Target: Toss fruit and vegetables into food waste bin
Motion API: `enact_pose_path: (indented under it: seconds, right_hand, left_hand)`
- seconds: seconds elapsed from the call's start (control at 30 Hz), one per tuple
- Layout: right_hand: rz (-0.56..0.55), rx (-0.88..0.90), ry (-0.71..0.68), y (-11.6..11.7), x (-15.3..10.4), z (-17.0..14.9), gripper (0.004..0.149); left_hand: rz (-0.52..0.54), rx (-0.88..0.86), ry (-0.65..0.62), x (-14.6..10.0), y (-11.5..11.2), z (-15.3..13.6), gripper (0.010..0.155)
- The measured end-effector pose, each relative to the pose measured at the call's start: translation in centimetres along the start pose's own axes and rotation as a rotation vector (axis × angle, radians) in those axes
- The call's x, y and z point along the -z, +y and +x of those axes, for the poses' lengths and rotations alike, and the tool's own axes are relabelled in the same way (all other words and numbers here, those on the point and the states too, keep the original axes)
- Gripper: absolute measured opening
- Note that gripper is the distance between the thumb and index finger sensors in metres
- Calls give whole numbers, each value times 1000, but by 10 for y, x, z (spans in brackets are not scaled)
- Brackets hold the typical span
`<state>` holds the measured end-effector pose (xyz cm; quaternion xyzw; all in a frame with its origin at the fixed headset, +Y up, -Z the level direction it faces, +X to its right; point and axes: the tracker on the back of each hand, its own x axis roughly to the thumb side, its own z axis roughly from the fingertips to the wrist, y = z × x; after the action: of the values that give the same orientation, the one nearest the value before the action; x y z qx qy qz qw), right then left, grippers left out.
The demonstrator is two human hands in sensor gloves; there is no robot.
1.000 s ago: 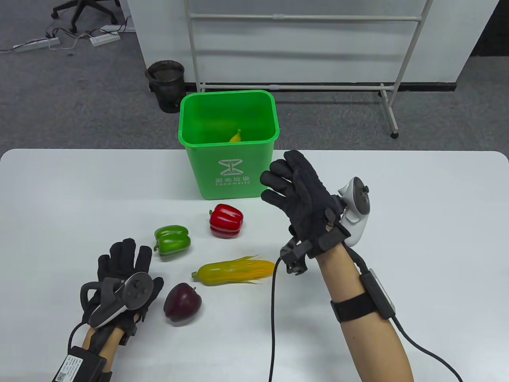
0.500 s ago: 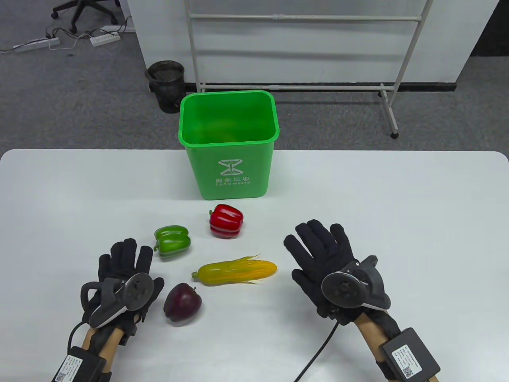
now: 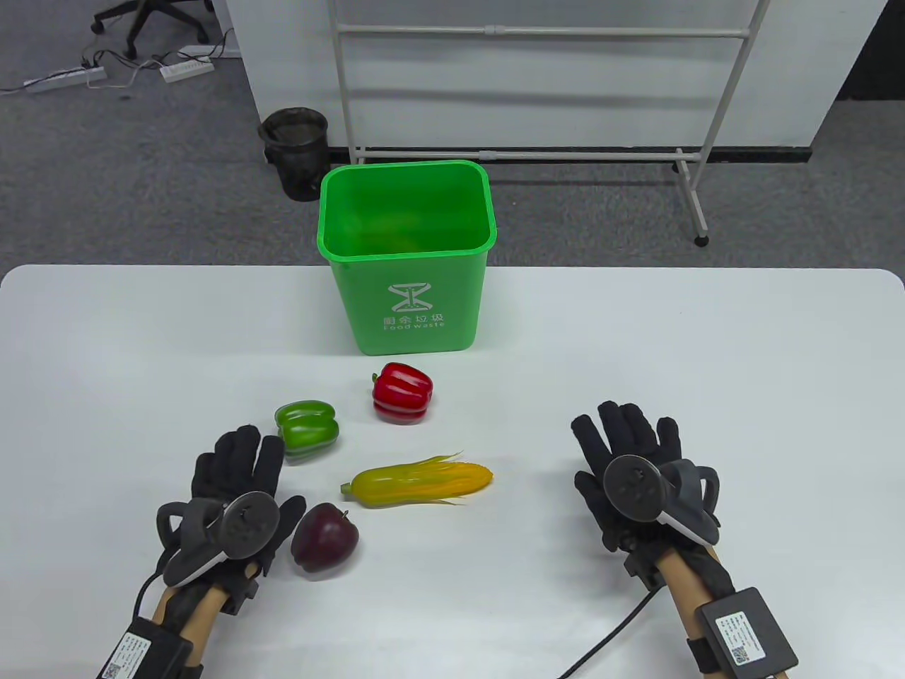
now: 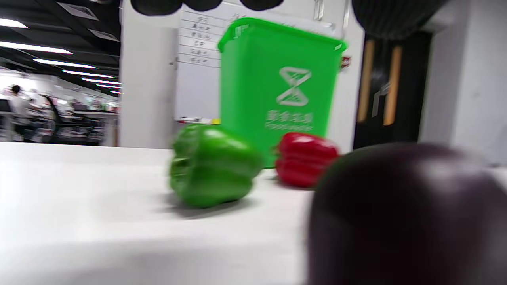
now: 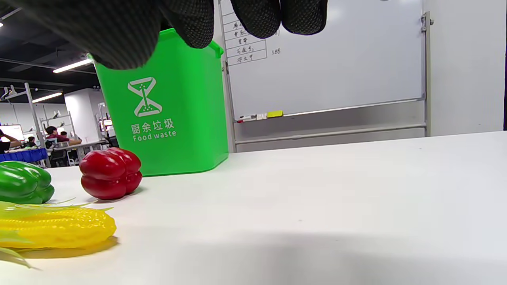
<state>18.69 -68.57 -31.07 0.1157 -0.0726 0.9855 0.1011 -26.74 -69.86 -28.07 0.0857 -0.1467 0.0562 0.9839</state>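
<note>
A green food waste bin [image 3: 406, 283] stands at the table's far middle. In front of it lie a red pepper [image 3: 401, 392], a green pepper [image 3: 306, 428], a yellow corn cob [image 3: 417, 483] and a dark purple apple [image 3: 324, 540]. My left hand [image 3: 237, 488] lies flat and open, its thumb close beside the apple, its fingertips near the green pepper. My right hand [image 3: 629, 467] rests flat and open, empty, right of the corn. The left wrist view shows the apple [image 4: 408, 213] close up, the green pepper [image 4: 212, 164] and the bin [image 4: 279, 87]. The right wrist view shows the corn [image 5: 51, 229] and red pepper [image 5: 111, 172].
The white table [image 3: 707, 339] has bare room on the right and far left. Behind it on the floor stand a small black bin [image 3: 293, 148] and a white whiteboard frame [image 3: 537, 152].
My right hand pulled back from beside the bin and came down flat on the table right of the corn. My left hand shifted right and forward toward the apple. The yellow item dropped into the bin.
</note>
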Motion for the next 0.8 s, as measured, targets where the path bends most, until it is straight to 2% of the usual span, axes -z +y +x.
enact_pose_path:
  seconds: [0.1,0.23,0.33,0.4,0.53,0.6,0.7,0.8]
  right_hand:
    - [1,1,1,2,0,0,75]
    - [14,-8,-1,5,0,1,75]
    - [24,-18,-2,8,0,1,74]
    - [29,-12,-2,8,0,2,74]
    - [22,-6,-13,9,0,2,74]
    - [19,-2,-15,9,0,2,74]
    - [19,13,-15,9,1,1,74]
    - [24,21,-16,9,1,1,74]
  left_hand:
    - [-82,-80,-106,1,-8,25,85]
    - [-270,12,-77,2,-34,46,93]
    - [-308,83,-83,4,-52,50,98]
    - [-300,119,-78,4,-58,50,96]
    - [-262,77,-89,4,-55,47,86]
    - [-196,-57,-100,3,-42,45,84]
    - [-140,-557,-71,6,-28,34,84]
    - [-216,-1039,6,6,-44,25,85]
